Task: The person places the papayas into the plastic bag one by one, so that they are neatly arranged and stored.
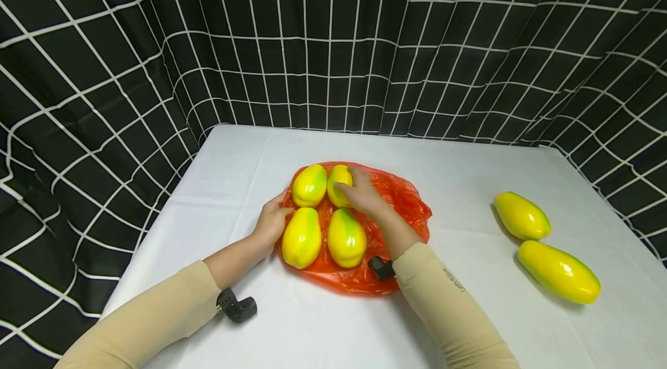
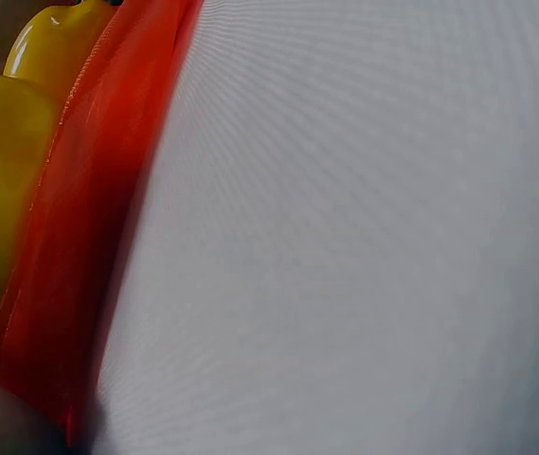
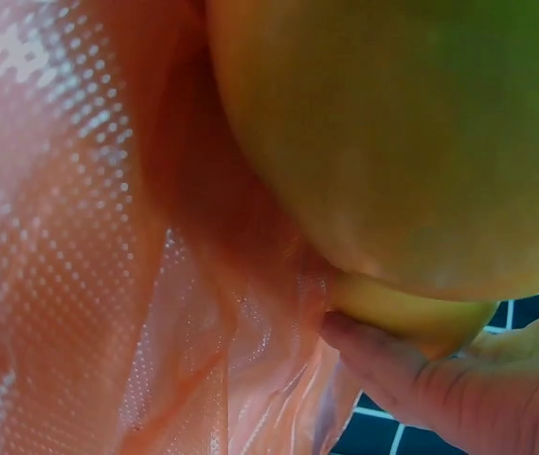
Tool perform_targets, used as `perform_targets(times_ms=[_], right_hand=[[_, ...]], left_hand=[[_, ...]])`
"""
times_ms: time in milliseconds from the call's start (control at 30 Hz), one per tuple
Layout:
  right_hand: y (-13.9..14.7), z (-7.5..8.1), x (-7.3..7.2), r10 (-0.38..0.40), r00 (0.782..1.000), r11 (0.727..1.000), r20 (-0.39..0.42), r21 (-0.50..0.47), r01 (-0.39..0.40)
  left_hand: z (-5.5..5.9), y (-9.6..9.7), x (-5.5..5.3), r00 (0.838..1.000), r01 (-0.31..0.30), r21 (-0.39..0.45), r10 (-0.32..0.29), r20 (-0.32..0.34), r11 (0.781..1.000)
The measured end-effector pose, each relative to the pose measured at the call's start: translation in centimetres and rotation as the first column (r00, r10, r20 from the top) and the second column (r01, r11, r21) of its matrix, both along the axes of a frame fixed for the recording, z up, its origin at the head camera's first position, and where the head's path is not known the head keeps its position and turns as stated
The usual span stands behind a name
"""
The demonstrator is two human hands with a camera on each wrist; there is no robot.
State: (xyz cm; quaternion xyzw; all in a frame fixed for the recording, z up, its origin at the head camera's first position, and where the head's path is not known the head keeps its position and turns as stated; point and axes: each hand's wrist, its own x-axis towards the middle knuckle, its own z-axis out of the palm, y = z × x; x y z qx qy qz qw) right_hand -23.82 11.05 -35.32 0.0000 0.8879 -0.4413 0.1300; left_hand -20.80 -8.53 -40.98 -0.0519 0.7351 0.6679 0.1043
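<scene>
Several yellow-green papayas lie in two rows on a red plastic bag [image 1: 401,195] in the head view. My right hand [image 1: 365,190] grips the back right papaya [image 1: 340,174], with the thumb on its near side. Just in front of it is another papaya [image 1: 347,238]. My left hand [image 1: 270,221] holds the bag's left edge, beside the front left papaya [image 1: 302,238] and the back left papaya [image 1: 310,186]. In the left wrist view the bag's side [image 2: 89,199] rises along the fruit. A papaya [image 3: 411,142] fills much of the right wrist view, above my fingers [image 3: 411,374].
Two more papayas, one farther back [image 1: 522,216] and one nearer [image 1: 560,271], lie at the right of the white-covered table [image 1: 458,172]. A black curtain with a white grid [image 1: 333,39] hangs around the back and sides.
</scene>
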Motion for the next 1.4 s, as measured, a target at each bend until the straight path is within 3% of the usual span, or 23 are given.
perform_targets(times_ms=[367,900,1400], right_hand=[[-0.25,-0.14,-0.21,0.012,1.000,1.000,-0.013,0.028,-0.012],[-0.53,-0.53,-0.79,-0.008,1.000,1.000,-0.012,0.024,0.008],[-0.45,-0.83,-0.39,0.009,0.999,0.999,-0.032,0.044,-0.007]], left_hand=[[0.04,-0.08,0.09,0.999,0.044,0.012,-0.043,-0.017,0.999],[0.55,0.00,0.30,0.999,0.051,0.029,-0.051,-0.009,0.998],[0.23,-0.16,0.19,0.999,0.043,0.015,-0.043,-0.007,0.999]])
